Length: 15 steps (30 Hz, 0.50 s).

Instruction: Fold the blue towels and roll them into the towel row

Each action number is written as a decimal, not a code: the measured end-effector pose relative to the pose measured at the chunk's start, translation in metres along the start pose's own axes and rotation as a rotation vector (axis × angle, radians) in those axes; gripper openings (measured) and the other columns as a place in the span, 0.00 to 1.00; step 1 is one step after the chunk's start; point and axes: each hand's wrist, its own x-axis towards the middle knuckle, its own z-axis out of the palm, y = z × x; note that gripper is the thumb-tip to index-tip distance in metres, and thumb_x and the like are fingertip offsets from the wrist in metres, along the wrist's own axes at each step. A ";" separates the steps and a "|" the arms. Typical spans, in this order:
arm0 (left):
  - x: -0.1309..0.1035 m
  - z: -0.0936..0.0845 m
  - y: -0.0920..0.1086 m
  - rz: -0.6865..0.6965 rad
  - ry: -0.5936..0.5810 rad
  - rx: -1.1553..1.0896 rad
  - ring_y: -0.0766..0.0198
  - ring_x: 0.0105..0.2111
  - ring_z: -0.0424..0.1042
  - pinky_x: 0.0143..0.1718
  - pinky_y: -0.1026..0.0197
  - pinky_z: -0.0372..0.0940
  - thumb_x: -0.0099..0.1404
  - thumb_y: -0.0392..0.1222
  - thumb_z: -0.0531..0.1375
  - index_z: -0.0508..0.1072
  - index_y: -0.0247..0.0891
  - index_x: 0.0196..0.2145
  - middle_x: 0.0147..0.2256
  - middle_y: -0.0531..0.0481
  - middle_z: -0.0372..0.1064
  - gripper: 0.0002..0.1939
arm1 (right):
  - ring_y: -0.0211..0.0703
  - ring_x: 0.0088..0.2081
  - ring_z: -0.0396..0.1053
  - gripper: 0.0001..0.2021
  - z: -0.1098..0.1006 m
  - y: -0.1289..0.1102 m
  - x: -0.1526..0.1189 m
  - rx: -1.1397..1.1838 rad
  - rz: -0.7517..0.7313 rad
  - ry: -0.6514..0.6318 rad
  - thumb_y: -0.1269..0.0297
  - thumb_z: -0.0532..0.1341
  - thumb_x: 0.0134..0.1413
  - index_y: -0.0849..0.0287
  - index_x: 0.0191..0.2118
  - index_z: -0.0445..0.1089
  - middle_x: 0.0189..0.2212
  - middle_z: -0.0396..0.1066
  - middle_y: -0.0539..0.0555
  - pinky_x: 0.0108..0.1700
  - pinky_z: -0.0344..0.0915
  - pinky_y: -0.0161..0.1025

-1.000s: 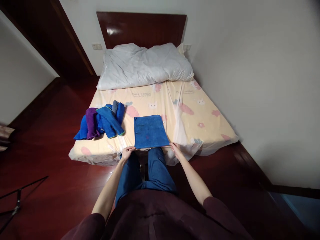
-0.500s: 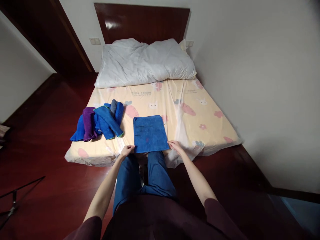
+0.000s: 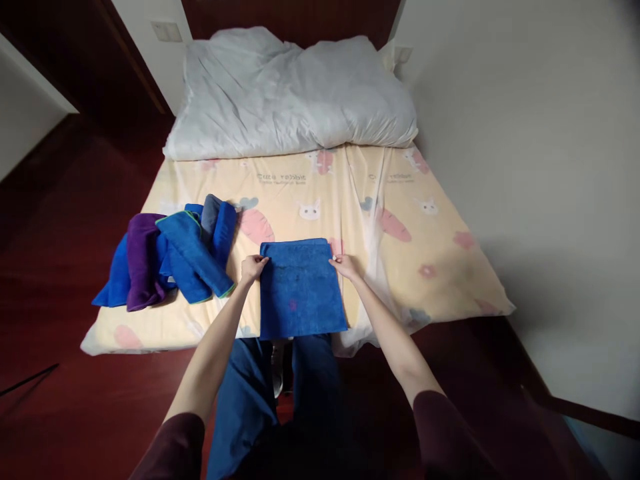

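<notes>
A square blue cloth (image 3: 302, 290) lies spread on the bed near its front edge, in front of my legs. My left hand (image 3: 255, 267) pinches the cloth's left side close to the far corner. On the other side, my right hand (image 3: 344, 265) pinches the right edge, also toward the far end. Left of the cloth is a pile of rolled or bunched cloths, with a purple cloth (image 3: 143, 260), a blue cloth with green edging (image 3: 193, 250) and a grey cloth (image 3: 210, 217).
The bed (image 3: 440, 267) has a cream sheet with rabbit and carrot prints under thin clear plastic. A white quilt (image 3: 295, 100) lies folded at the head end. A wall stands on the right, and dark red floor (image 3: 45, 247) shows at the left.
Both hands have moved from the cloth's near corners up its sides toward the far corners. The view has come closer to the bed.
</notes>
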 end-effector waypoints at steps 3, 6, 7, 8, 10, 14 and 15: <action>0.024 0.008 0.006 0.041 0.046 0.050 0.53 0.35 0.75 0.35 0.60 0.60 0.60 0.47 0.67 0.83 0.37 0.35 0.28 0.45 0.77 0.11 | 0.44 0.31 0.74 0.08 0.008 -0.007 0.031 -0.045 -0.024 0.070 0.66 0.68 0.50 0.55 0.24 0.71 0.22 0.74 0.48 0.36 0.66 0.34; 0.036 0.011 0.003 0.063 0.074 0.082 0.54 0.36 0.76 0.36 0.61 0.60 0.63 0.47 0.65 0.84 0.36 0.39 0.33 0.43 0.79 0.13 | 0.47 0.38 0.77 0.05 0.016 -0.010 0.052 -0.073 -0.043 0.125 0.66 0.67 0.52 0.55 0.27 0.73 0.29 0.79 0.52 0.45 0.71 0.39; 0.039 0.011 0.001 0.068 0.081 0.088 0.54 0.36 0.76 0.36 0.61 0.61 0.64 0.47 0.65 0.84 0.36 0.39 0.34 0.42 0.80 0.13 | 0.48 0.40 0.78 0.06 0.018 -0.010 0.056 -0.080 -0.048 0.136 0.66 0.67 0.53 0.55 0.27 0.73 0.31 0.80 0.54 0.48 0.71 0.40; 0.041 0.011 -0.001 0.074 0.087 0.093 0.54 0.37 0.76 0.37 0.61 0.62 0.65 0.47 0.65 0.84 0.36 0.40 0.36 0.41 0.80 0.13 | 0.49 0.41 0.78 0.06 0.019 -0.010 0.059 -0.085 -0.054 0.143 0.66 0.67 0.53 0.55 0.26 0.72 0.32 0.81 0.55 0.50 0.72 0.41; 0.043 0.009 -0.004 0.088 0.098 0.099 0.53 0.38 0.77 0.38 0.60 0.63 0.65 0.46 0.65 0.85 0.35 0.40 0.37 0.39 0.81 0.13 | 0.50 0.42 0.78 0.06 0.021 -0.008 0.063 -0.090 -0.066 0.145 0.67 0.66 0.53 0.55 0.26 0.72 0.34 0.82 0.56 0.53 0.72 0.43; 0.046 0.003 0.000 0.107 0.119 0.108 0.50 0.37 0.78 0.37 0.58 0.64 0.66 0.45 0.66 0.85 0.34 0.40 0.37 0.38 0.82 0.12 | 0.51 0.43 0.78 0.05 0.018 -0.009 0.069 -0.088 -0.094 0.113 0.65 0.65 0.56 0.55 0.29 0.73 0.34 0.82 0.57 0.54 0.72 0.45; 0.046 0.001 0.003 0.108 0.130 0.113 0.50 0.37 0.78 0.37 0.58 0.64 0.65 0.45 0.66 0.85 0.35 0.39 0.37 0.38 0.82 0.12 | 0.51 0.43 0.77 0.05 0.017 -0.010 0.071 -0.084 -0.104 0.089 0.64 0.65 0.57 0.56 0.30 0.74 0.34 0.82 0.57 0.54 0.72 0.45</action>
